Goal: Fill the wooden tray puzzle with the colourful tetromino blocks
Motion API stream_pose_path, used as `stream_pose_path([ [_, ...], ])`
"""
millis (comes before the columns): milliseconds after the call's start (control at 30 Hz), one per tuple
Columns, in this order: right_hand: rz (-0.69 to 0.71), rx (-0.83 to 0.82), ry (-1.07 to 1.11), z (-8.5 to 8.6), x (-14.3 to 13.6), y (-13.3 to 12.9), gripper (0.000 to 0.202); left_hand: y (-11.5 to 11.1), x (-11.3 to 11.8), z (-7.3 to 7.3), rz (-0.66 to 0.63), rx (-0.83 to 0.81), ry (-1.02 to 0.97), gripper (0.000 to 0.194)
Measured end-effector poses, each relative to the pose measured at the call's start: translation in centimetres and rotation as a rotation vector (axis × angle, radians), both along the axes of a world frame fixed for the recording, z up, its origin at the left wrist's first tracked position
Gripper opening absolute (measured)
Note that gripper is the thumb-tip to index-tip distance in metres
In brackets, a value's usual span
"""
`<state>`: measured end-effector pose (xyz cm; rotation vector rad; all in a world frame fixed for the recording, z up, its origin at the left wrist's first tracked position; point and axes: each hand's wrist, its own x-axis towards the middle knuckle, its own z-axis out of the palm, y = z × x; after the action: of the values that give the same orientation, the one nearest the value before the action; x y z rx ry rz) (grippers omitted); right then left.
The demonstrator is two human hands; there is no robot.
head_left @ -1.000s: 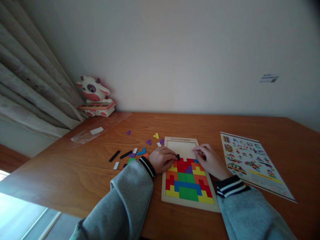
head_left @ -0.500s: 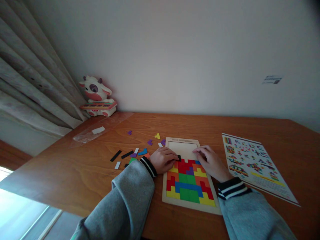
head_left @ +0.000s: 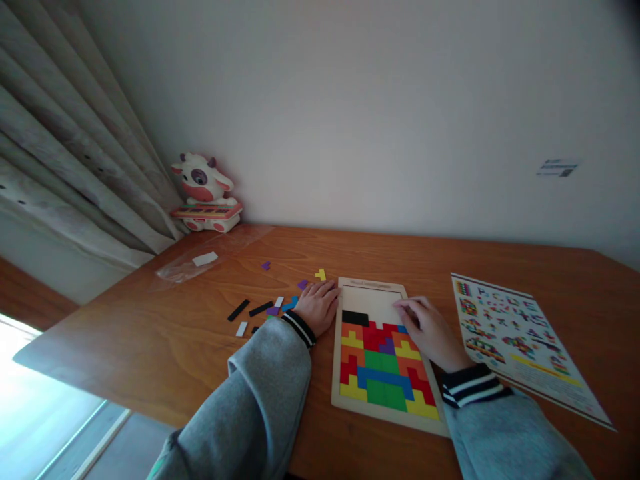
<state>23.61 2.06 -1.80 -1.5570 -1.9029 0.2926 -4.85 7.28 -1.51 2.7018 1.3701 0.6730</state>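
Observation:
A wooden puzzle board [head_left: 390, 417] lies on the desk, its lower part filled with interlocking coloured pieces. A black piece [head_left: 355, 318] lies at the left of the top row, with bare wood above and to its right. My left hand [head_left: 317, 308] lies palm down beside the board's upper left edge, fingers stretched out over loose pieces; anything beneath it is hidden. My right hand [head_left: 431, 333] rests by the board's upper right rim, fingers loosely bent, no piece visible in it. A purple piece [head_left: 303, 285] and a blue piece [head_left: 290, 304] lie close to my left hand.
More loose pieces lie to the left, among them a black bar [head_left: 239, 310], a white piece [head_left: 241, 329] and a yellow piece [head_left: 321, 274]. A printed pattern sheet [head_left: 525, 347] lies at right. A clear plastic bag [head_left: 175, 272] and a toy cow with keyboard [head_left: 206, 193] are at the back left.
My left hand has let go of the black piece, now fully visible on the board, and moved left and up to the loose pieces. The right hand stays by the right rim.

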Motion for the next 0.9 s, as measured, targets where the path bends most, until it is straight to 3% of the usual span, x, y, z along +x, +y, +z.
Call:
stream_pose_path([
  [300,-0.008,-0.010,-0.027,-0.6,0.4,0.2,0.027,-0.1,-0.6,0.7,0.080,0.032,0.046,0.031],
  [467,-0.008,0.000,-0.019,-0.6,0.4,0.2,0.027,0.9,-1.6,0.7,0.096,-0.011,0.074,0.052],
  [600,-0.018,0.005,-0.019,-0.7,0.4,0.2,0.028,1.5,-1.9,0.5,0.022,-0.063,0.080,0.041],
  [900,-0.024,-0.008,-0.001,-0.5,0.3,0.1,0.028,0.9,-1.8,0.9,0.113,0.005,0.073,0.036],
])
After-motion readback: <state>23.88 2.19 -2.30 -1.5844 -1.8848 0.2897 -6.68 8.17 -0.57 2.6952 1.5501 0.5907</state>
